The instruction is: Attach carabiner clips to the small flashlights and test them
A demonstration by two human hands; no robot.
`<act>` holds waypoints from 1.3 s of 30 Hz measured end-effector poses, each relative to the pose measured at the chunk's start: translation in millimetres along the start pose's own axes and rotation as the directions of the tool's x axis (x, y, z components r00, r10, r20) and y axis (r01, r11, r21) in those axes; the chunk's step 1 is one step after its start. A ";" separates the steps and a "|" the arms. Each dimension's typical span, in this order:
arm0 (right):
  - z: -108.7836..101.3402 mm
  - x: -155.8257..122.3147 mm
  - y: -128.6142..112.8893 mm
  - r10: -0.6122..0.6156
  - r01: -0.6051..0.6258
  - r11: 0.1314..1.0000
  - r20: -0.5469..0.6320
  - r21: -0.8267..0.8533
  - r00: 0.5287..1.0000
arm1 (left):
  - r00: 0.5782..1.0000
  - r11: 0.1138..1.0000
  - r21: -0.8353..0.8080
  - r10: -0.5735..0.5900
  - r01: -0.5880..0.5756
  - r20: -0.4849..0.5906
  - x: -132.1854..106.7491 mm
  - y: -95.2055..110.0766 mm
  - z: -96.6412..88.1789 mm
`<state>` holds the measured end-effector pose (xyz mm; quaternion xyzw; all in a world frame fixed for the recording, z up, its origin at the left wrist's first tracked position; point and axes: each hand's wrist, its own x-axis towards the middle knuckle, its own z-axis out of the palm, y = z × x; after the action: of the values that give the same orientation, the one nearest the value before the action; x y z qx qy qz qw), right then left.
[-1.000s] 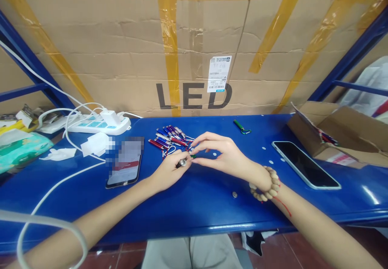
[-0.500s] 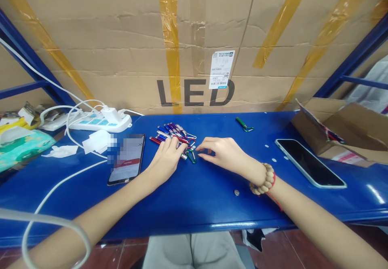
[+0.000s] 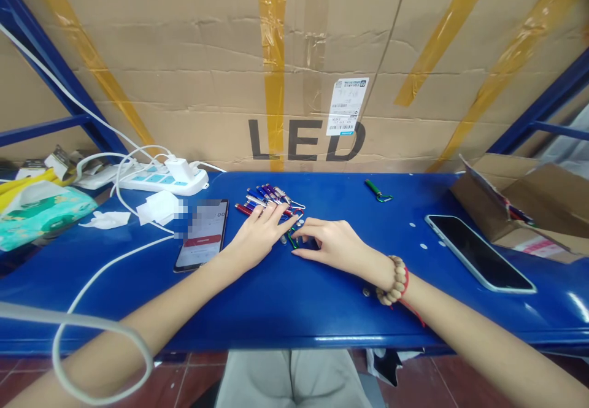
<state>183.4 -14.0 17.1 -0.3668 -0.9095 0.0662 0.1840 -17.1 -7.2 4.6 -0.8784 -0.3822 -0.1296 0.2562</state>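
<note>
My left hand (image 3: pixel 258 235) lies open with its fingers stretched flat over the near edge of a pile of small red, blue and purple keychain flashlights (image 3: pixel 270 198) on the blue shelf (image 3: pixel 294 310). A silver flashlight tip (image 3: pixel 283 240) shows just under its fingertips. My right hand (image 3: pixel 332 243), with a bead bracelet (image 3: pixel 393 282) on the wrist, is curled, fingertips pressed together on a green carabiner (image 3: pixel 291 237) beside the left hand.
A lit phone (image 3: pixel 202 236) lies left of my hands, a dark phone (image 3: pixel 478 251) to the right. Power strip (image 3: pixel 161 181), white charger (image 3: pixel 156 207) and cable (image 3: pixel 92 273) sit left. A lone green flashlight (image 3: pixel 378 190), open cardboard box (image 3: pixel 519 211) and LED carton (image 3: pixel 304 89) stand behind.
Both hands have come down from holding a small flashlight above the shelf. The left now lies flat on the pile, the right curls over the green carabiner.
</note>
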 end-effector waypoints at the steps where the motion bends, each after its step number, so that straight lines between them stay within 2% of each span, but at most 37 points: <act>1: 1.3 0.1 -0.9 0.015 -0.015 1.000 -0.010 0.002 1.000 | 0.999 0.998 -0.045 -0.037 0.037 0.016 0.2 -1.0 -0.1; 4: 6.8 0.7 -3.6 0.023 -0.023 1.000 -0.027 0.010 0.999 | 0.978 0.952 -0.226 -0.205 0.208 0.033 1.3 -4.1 -1.8; 6: 11.8 1.7 -4.9 -0.013 0.014 1.000 -0.020 0.003 1.000 | 0.949 0.860 -0.409 -0.309 0.305 0.059 2.9 -4.1 -4.0; 8: 16.4 3.1 -5.3 -0.052 0.052 0.999 -0.021 -0.007 0.998 | 0.927 0.704 -0.622 -0.359 0.343 0.104 5.3 -1.3 -6.8; 10: 19.5 4.7 -4.7 -0.083 0.083 0.996 -0.034 -0.022 0.996 | 0.907 0.508 -0.783 -0.389 0.358 0.162 8.1 3.9 -9.5; 13: 21.0 6.6 -2.6 -0.130 0.127 0.986 -0.026 -0.107 0.991 | 0.860 0.263 -0.870 -0.425 0.417 0.284 10.9 12.0 -12.1; 15: 19.7 7.3 -0.3 -0.134 0.132 0.975 -0.002 -0.181 0.991 | 0.834 0.164 -0.881 -0.435 0.444 0.339 11.0 14.7 -12.2; 17: 16.3 7.2 2.5 -0.107 0.104 0.974 -0.004 -0.202 0.994 | 0.827 0.109 -0.890 -0.432 0.442 0.359 10.2 14.7 -11.5; 19: 11.0 6.1 5.0 -0.067 0.055 0.987 -0.074 -0.151 0.995 | 0.833 0.099 -0.889 -0.407 0.447 0.374 9.3 13.2 -11.3; 22: 3.7 3.1 5.1 -0.003 0.003 1.000 -0.309 -0.003 0.951 | 0.846 0.158 -0.866 -0.352 0.475 0.401 8.8 12.4 -13.3; 24: 1.6 1.1 2.0 0.003 0.035 0.996 -0.446 0.077 0.895 | 0.862 0.198 -0.859 -0.307 0.473 0.404 9.0 14.0 -15.3; 26: 1.9 0.0 -2.3 -0.038 0.108 0.988 -0.508 0.109 0.861 | 0.884 0.211 -0.870 -0.260 0.446 0.389 9.1 16.4 -16.9; 28: 3.0 -0.3 -5.9 -0.078 0.163 0.980 -0.527 0.116 0.846 | 0.900 0.209 -0.884 -0.225 0.419 0.374 9.1 18.6 -18.1; 31: 4.3 0.2 -8.4 -0.078 0.184 0.972 -0.541 0.145 0.838 | 0.905 0.202 -0.890 -0.212 0.410 0.369 9.1 20.0 -18.9; 36: 4.2 1.1 -9.7 -0.076 0.219 0.950 -0.511 0.224 0.856 | 0.903 0.166 -0.898 -0.226 0.406 0.366 9.4 20.7 -18.3; 39: 0.3 0.3 -10.4 -0.041 0.190 0.946 -0.481 0.263 0.876 | 0.920 0.205 -0.902 -0.189 0.379 0.343 9.2 20.7 -18.8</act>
<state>176.4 -21.4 19.5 -0.2837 -0.8372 0.1026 0.4561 3.8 -23.9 16.9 -0.7726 -0.3987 -0.3086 -0.3858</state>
